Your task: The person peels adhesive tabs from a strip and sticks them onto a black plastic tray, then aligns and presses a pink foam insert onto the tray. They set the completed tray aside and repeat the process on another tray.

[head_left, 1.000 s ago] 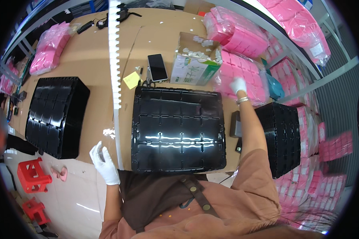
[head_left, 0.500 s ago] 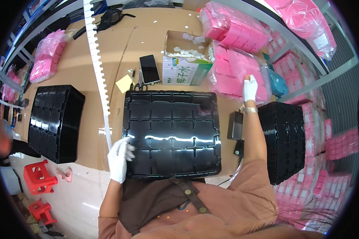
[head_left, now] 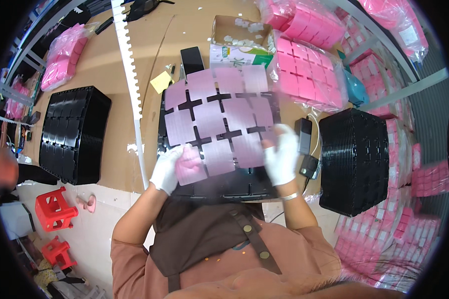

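Note:
A pink sheet (head_left: 212,122) with cross-shaped cutouts is held over a black moulded tray (head_left: 219,188), covering most of it. My left hand (head_left: 167,169), in a white glove, is closed on the sheet's near left corner. My gloved right hand (head_left: 283,157) is at its right edge, thumb against the sheet; its fingers are somewhat blurred and seem to pinch the edge. Bare fingertips show on the right glove. Behind the tray, to the right, lies a clear bag of similar pink sheets (head_left: 307,72).
Stacks of black trays stand left (head_left: 75,134) and right (head_left: 354,162). Beyond the tray are a carton (head_left: 242,30) with white scraps, a dark phone (head_left: 192,59) and a yellow note (head_left: 161,81). A white toothed strip (head_left: 129,74) crosses the view. Red stools (head_left: 56,209) stand at left, near another person's arm.
My right hand has come back from the bagged pink sheets to the tray, where a pink sheet now is. My left hand has moved right and taken hold of its corner. The view has shifted.

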### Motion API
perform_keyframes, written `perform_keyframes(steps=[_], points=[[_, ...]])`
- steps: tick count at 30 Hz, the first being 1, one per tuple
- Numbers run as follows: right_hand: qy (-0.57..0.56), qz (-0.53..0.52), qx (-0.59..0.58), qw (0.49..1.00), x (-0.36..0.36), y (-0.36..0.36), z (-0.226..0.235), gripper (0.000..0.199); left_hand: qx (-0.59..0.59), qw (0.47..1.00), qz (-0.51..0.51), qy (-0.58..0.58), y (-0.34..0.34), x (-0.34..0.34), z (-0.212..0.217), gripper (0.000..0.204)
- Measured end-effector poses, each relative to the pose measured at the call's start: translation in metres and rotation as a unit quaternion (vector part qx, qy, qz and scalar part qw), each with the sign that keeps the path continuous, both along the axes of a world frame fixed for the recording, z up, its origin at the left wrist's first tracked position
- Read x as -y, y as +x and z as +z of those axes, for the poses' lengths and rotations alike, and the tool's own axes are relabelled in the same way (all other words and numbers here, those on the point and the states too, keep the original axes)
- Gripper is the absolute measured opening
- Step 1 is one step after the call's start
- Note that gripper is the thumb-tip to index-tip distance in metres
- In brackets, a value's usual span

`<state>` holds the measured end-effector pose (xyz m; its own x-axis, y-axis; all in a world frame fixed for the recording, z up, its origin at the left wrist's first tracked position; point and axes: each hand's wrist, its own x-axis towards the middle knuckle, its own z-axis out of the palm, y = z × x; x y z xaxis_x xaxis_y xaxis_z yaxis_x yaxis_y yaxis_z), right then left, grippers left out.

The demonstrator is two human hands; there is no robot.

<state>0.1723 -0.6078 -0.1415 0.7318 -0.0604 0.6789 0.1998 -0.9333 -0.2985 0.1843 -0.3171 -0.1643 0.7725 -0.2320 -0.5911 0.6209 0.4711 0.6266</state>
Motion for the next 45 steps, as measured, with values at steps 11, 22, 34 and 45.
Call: perform_keyframes(steps=[11,22,34,45], points=[[0.276,0.044,-0.378,0.883,0.052,-0.020,-0.023,0.028,0.032,0.983,-0.077,0.163,0.002,-0.026,0.012,0.050],[0.390,-0.003,-0.412,0.824,0.052,-0.082,-0.035,0.023,0.111,0.895,-0.120,0.414,-0.051,-0.027,0.019,0.069],[0.343,-0.024,-0.415,0.843,0.051,-0.082,-0.037,0.029,0.139,0.846,-0.148,0.493,-0.048,-0.032,0.015,0.061],[-0.017,0.060,-0.281,0.958,0.020,0.027,-0.005,0.064,0.481,0.570,-0.217,0.630,0.032,0.005,0.023,0.058]])
